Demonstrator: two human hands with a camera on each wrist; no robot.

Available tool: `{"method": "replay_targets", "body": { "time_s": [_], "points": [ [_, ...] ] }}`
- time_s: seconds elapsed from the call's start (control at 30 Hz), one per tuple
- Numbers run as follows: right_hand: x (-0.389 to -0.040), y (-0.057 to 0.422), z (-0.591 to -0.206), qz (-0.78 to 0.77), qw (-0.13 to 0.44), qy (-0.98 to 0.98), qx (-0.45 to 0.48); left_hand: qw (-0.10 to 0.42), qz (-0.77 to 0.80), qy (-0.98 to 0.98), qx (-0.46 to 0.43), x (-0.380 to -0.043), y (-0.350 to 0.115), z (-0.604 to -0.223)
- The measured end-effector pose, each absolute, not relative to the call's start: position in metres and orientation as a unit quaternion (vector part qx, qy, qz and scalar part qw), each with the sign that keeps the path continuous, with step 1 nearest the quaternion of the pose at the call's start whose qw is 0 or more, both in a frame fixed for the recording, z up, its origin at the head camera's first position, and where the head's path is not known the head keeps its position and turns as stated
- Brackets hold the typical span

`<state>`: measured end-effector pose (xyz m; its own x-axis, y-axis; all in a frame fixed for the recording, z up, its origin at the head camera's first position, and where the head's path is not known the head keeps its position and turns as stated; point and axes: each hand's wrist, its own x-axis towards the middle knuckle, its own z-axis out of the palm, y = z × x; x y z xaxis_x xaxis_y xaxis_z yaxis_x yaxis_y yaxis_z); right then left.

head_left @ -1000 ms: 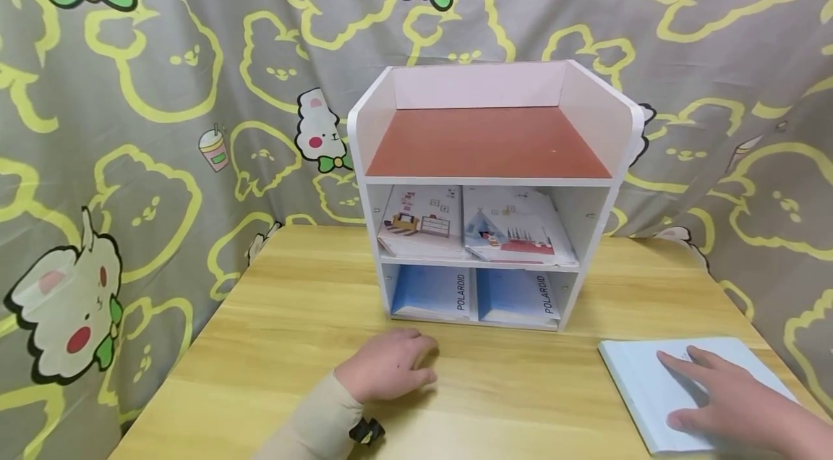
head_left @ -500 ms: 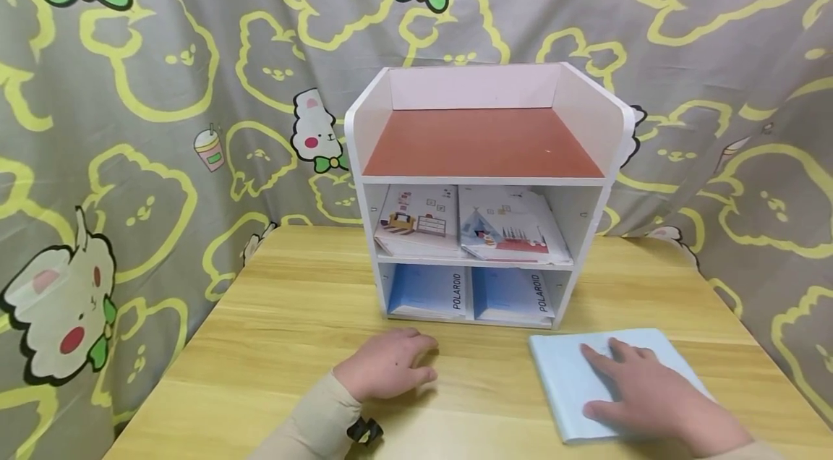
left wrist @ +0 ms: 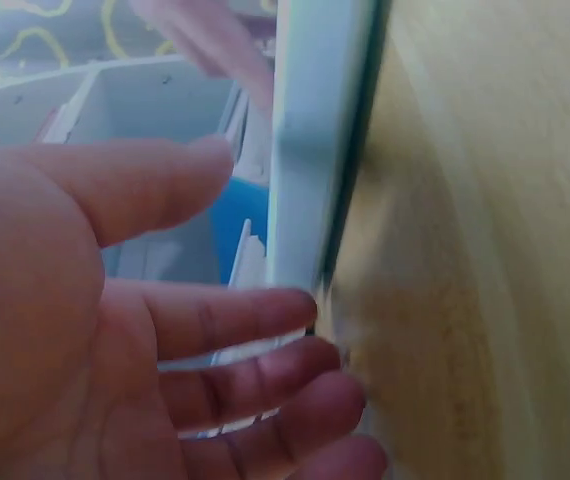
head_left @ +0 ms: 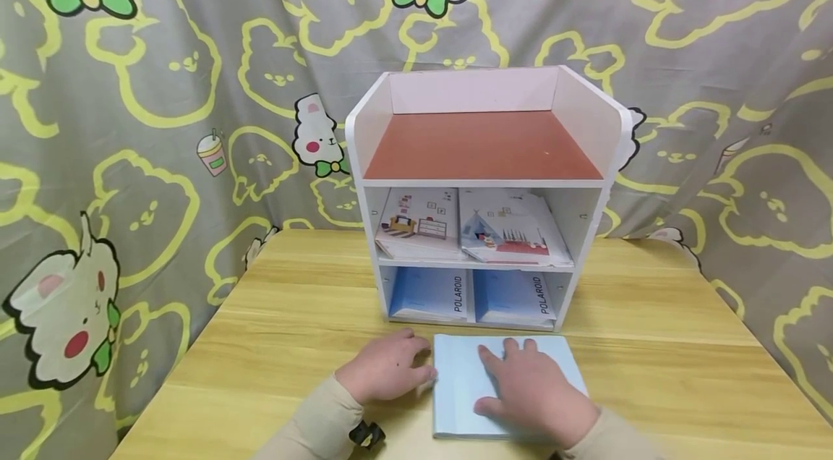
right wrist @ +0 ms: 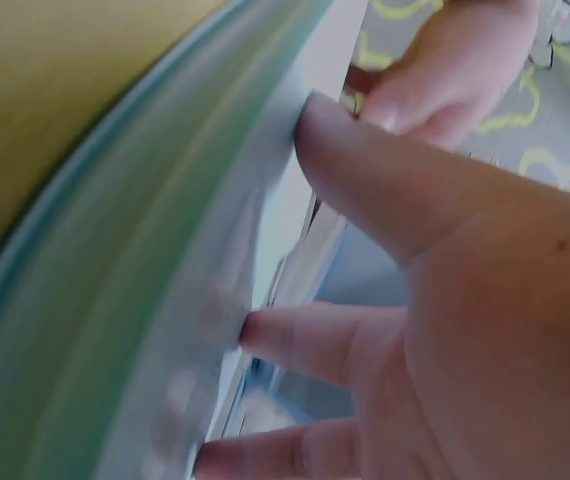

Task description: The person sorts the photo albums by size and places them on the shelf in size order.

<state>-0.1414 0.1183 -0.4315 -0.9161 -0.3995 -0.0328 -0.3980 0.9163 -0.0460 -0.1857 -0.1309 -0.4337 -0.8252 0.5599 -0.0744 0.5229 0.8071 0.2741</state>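
Note:
A thin light-blue book (head_left: 458,380) lies flat on the wooden table (head_left: 657,373), just in front of the white desk shelf (head_left: 484,178). My right hand (head_left: 530,391) presses on its cover with straight, spread fingers. My left hand (head_left: 388,367) rests on the table at the book's left edge, fingers relaxed and holding nothing. In the left wrist view the left hand (left wrist: 115,330) is open beside the book's edge (left wrist: 315,150). In the right wrist view the right hand's fingers (right wrist: 395,190) lie on the book's cover (right wrist: 165,300).
The shelf's brown top tray (head_left: 481,145) holds nothing. Its middle level holds illustrated booklets (head_left: 468,225), its bottom level blue POLAROID books (head_left: 471,294). A cartoon-print curtain (head_left: 130,120) hangs behind the table.
My right hand has slid the light-blue book leftwards from the table's right side to the middle, in front of the shelf and against my left hand. The left hand stayed put.

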Motion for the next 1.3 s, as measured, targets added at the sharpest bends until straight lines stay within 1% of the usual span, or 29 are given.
{"method": "replay_targets", "body": {
  "time_s": [0.17,0.3,0.4,0.5,0.6,0.63,0.73,0.8,0.87,0.93,1.0,1.13,1.23,1.3],
  "points": [
    [-0.143,0.093,-0.432,-0.012,-0.004,0.976,-0.218,0.083,0.145,0.962,0.214,-0.187,-0.130,-0.437],
    [-0.146,0.095,-0.431,-0.023,0.000,0.974,-0.225,0.079,0.173,0.962,0.194,-0.190,-0.130,-0.441],
    [-0.152,0.113,-0.426,-0.068,0.009,0.963,-0.263,0.081,0.210,0.954,0.197,-0.193,-0.133,-0.441],
    [-0.157,0.145,-0.422,-0.164,0.018,0.937,-0.307,0.093,0.244,0.944,0.201,-0.194,-0.136,-0.442],
    [-0.158,0.185,-0.423,-0.273,0.028,0.915,-0.297,0.108,0.262,0.938,0.200,-0.194,-0.137,-0.445],
    [-0.158,0.198,-0.424,-0.319,0.041,0.904,-0.282,0.111,0.262,0.938,0.199,-0.195,-0.137,-0.446],
    [-0.160,0.230,-0.430,-0.466,0.110,0.848,-0.226,0.113,0.271,0.936,0.196,-0.196,-0.137,-0.448],
    [-0.164,0.247,-0.436,-0.565,0.177,0.782,-0.196,0.111,0.282,0.933,0.196,-0.198,-0.137,-0.449],
    [-0.167,0.258,-0.443,-0.632,0.231,0.716,-0.186,0.113,0.296,0.928,0.195,-0.199,-0.138,-0.451],
    [-0.171,0.266,-0.448,-0.673,0.262,0.666,-0.187,0.122,0.324,0.919,0.187,-0.201,-0.137,-0.453],
    [-0.174,0.271,-0.452,-0.696,0.278,0.633,-0.193,0.133,0.362,0.906,0.174,-0.204,-0.137,-0.456],
    [-0.177,0.274,-0.458,-0.711,0.282,0.614,-0.194,0.175,0.494,0.841,0.134,-0.208,-0.134,-0.464],
    [-0.176,0.275,-0.462,-0.717,0.278,0.609,-0.195,0.230,0.599,0.757,0.126,-0.207,-0.132,-0.471],
    [-0.176,0.273,-0.464,-0.722,0.274,0.604,-0.197,0.271,0.643,0.703,0.138,-0.206,-0.130,-0.474]
  ]
}}
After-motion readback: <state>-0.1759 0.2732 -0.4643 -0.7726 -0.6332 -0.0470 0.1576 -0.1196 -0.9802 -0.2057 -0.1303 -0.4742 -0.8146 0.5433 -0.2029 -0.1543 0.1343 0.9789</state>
